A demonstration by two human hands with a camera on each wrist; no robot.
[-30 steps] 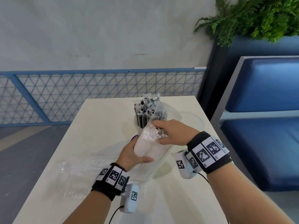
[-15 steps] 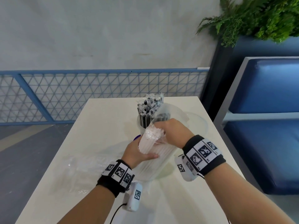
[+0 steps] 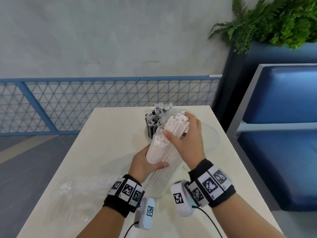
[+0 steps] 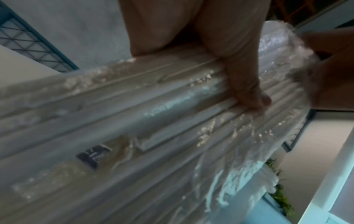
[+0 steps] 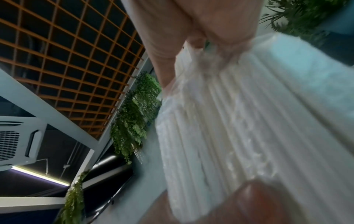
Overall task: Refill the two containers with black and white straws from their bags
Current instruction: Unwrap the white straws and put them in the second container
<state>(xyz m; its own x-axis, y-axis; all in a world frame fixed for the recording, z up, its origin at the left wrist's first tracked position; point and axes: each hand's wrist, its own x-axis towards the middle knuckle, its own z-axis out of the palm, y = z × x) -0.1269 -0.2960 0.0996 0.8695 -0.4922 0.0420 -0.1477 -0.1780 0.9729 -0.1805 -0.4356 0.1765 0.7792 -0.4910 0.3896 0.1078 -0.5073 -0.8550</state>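
Grey plaster wall (image 3: 103, 36), blue mesh railing (image 3: 103, 100), blue padded bench (image 3: 283, 117), fern planter (image 3: 274, 19), grey floor (image 3: 25, 169).

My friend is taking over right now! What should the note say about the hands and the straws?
Left hand: grips the lower part of the bag of white straws, thumb across its front.
Right hand: grips the upper ends of the white straws sticking out of the bag's open top.
Black straws: standing in a clear container behind the bundle.
A second clear container sits to the right, behind the right hand; what it holds cannot be seen.
An empty clear bag lies on the table, left.
Done: black straws in.
Left: pull the white straws free and stand them in the second container.
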